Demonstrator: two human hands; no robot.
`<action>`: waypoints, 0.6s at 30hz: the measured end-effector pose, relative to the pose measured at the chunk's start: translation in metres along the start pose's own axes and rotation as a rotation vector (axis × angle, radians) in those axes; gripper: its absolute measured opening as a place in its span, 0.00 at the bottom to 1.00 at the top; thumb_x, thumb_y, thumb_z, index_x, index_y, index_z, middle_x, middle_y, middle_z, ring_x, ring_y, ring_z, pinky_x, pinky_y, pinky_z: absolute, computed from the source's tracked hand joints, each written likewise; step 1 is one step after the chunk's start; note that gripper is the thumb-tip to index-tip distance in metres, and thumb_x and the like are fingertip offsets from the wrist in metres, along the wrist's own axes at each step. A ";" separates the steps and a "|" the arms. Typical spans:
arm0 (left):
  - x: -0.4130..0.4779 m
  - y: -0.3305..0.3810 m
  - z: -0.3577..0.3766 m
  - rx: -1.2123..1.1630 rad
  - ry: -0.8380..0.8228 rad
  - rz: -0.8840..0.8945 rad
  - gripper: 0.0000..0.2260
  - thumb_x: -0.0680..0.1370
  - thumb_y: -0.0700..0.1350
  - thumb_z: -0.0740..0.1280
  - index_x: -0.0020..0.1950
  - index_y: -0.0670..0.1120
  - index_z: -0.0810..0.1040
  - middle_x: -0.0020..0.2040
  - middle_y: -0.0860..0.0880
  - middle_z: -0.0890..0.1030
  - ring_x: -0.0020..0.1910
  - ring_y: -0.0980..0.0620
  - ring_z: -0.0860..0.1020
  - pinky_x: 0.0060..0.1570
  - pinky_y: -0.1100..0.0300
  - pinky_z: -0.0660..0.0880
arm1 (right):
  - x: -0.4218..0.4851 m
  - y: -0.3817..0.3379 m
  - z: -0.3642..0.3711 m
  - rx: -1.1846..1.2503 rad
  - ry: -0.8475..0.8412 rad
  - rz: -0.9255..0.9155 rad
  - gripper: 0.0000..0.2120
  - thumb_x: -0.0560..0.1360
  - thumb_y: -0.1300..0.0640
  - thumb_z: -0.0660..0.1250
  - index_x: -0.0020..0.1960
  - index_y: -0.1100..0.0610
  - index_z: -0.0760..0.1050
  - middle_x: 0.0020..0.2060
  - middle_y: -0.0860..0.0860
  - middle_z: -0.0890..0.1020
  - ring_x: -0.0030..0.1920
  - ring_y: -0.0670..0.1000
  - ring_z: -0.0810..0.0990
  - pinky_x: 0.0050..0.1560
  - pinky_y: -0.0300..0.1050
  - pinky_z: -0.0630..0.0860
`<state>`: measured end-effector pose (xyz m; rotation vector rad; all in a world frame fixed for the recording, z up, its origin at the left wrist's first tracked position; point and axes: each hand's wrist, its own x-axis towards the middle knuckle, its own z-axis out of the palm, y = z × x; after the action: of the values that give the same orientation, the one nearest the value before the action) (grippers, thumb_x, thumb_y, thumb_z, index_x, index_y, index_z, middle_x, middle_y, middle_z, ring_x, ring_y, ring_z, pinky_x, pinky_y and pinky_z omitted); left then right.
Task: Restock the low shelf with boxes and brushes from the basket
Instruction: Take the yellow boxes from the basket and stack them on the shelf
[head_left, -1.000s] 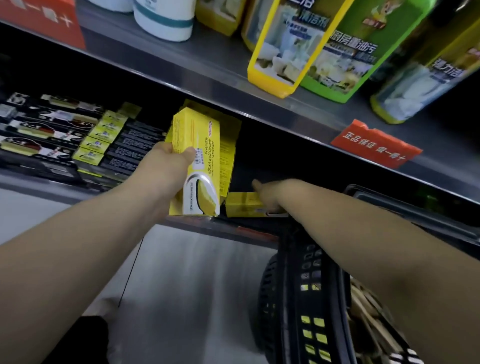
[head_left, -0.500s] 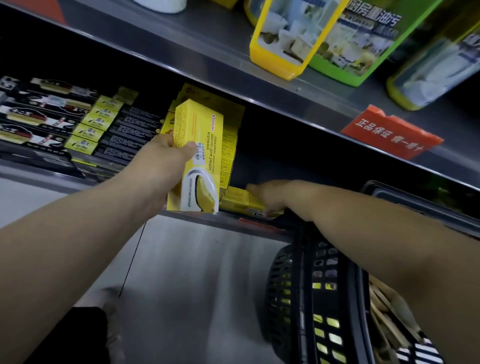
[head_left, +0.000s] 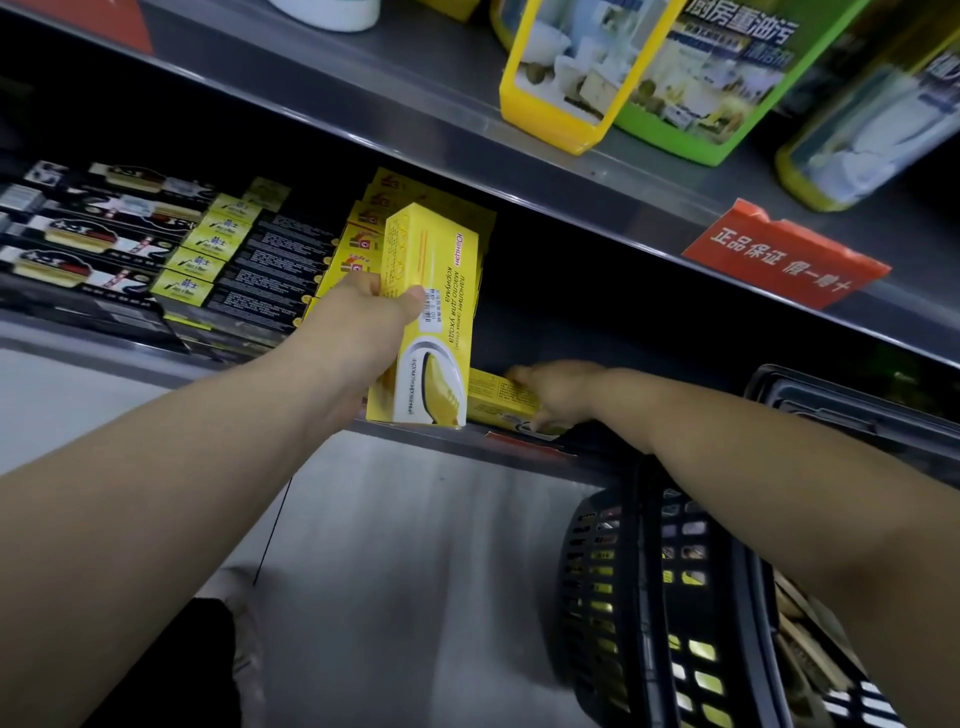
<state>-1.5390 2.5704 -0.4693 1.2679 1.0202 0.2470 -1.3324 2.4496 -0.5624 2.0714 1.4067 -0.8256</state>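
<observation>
On the low shelf (head_left: 467, 441), both hands grip yellow boxes (head_left: 431, 322).

An upright yellow box (head_left: 428, 317) with Cyrillic print, a price sticker and a picture of a yellow brush stands at the front edge of the low shelf (head_left: 457, 441), its left edge wrapped by the fingers of the left hand (head_left: 363, 322), thumb across its face. Just right of it a second yellow box (head_left: 493, 397) lies flat under the fingers of the right hand (head_left: 558, 392). More yellow boxes (head_left: 374, 218) are stacked behind the left fingers. The black basket (head_left: 649, 597) sits below the right forearm, holding wooden brushes (head_left: 810, 654).
</observation>
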 end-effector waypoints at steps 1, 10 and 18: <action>-0.001 0.001 0.001 -0.003 -0.001 0.000 0.05 0.80 0.49 0.61 0.55 0.51 0.69 0.47 0.50 0.79 0.46 0.49 0.79 0.40 0.58 0.74 | -0.001 -0.001 -0.002 0.008 -0.011 0.013 0.36 0.73 0.51 0.70 0.74 0.51 0.55 0.63 0.55 0.73 0.58 0.55 0.74 0.43 0.42 0.68; -0.005 0.003 0.012 -0.272 -0.076 -0.136 0.07 0.80 0.42 0.62 0.55 0.42 0.74 0.53 0.43 0.81 0.50 0.45 0.80 0.51 0.47 0.77 | -0.073 -0.043 -0.067 1.466 0.004 -0.104 0.14 0.75 0.45 0.62 0.52 0.53 0.78 0.47 0.51 0.83 0.49 0.52 0.80 0.55 0.47 0.75; -0.011 -0.007 0.016 0.380 -0.202 0.197 0.14 0.78 0.49 0.64 0.62 0.46 0.73 0.50 0.54 0.79 0.52 0.51 0.78 0.48 0.57 0.75 | -0.104 -0.025 -0.057 1.478 0.314 0.089 0.18 0.79 0.51 0.60 0.61 0.63 0.72 0.48 0.52 0.82 0.39 0.45 0.80 0.42 0.38 0.77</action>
<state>-1.5360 2.5502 -0.4709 1.7048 0.7899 0.0729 -1.3732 2.4319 -0.4501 3.3592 0.7595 -1.9192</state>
